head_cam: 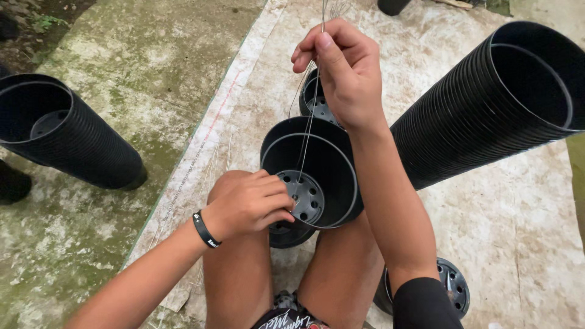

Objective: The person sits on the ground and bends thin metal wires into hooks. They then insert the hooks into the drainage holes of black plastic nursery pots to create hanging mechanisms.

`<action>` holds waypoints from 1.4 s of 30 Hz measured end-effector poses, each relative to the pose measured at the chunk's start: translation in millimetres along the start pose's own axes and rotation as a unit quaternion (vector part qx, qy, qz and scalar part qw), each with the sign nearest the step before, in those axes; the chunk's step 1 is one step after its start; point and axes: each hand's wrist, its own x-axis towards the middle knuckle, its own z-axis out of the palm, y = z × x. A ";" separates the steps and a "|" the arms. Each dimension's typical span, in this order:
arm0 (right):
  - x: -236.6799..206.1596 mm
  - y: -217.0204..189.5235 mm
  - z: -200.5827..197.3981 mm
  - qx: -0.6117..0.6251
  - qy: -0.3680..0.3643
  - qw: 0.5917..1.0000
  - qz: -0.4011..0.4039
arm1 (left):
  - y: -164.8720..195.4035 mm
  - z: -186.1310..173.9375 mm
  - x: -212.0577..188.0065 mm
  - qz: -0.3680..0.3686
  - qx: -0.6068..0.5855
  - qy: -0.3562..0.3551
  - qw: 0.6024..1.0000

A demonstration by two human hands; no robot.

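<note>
Your left hand [247,204] grips black pot [311,180] by rim, tilted on knees so holed base faces you. Your right hand [341,70] pinches thin wire [308,131] high, keeping strands taut into pot. Stacked pots [487,103] lie just beside.

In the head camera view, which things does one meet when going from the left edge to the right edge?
Stack of black pots on the mossy concrete → left hand with black wristband → black pot it steadies → right hand pinching thin wire → long stack of black pots lying on the woven mat.
</note>
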 end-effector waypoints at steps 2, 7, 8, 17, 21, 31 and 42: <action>-1.9 0.0 3.0 0.017 0.007 1.000 0.007 | 1.1 4.5 1.2 0.020 0.018 0.016 1.000; 0.8 2.1 0.0 0.045 0.019 0.999 0.002 | 7.5 -2.0 0.6 -0.005 -0.039 0.032 0.999; 1.0 2.9 -0.4 0.049 0.021 0.999 0.002 | 8.6 -5.8 0.3 -0.010 -0.051 0.025 0.998; -2.3 3.5 -1.8 0.039 0.015 0.999 0.000 | 9.1 -22.6 12.4 -0.115 -0.035 -0.105 0.987; -2.1 1.3 -0.4 0.042 -0.001 0.999 0.024 | 2.0 -20.0 18.0 -0.078 -0.064 -0.124 0.987; 1.2 4.0 4.4 0.073 0.020 0.997 0.013 | 20.7 -22.8 26.9 -0.197 0.004 -0.114 0.974; -7.6 -5.0 -1.9 0.063 0.029 0.997 -0.025 | 23.9 -19.6 45.7 -0.277 -0.112 -0.175 0.938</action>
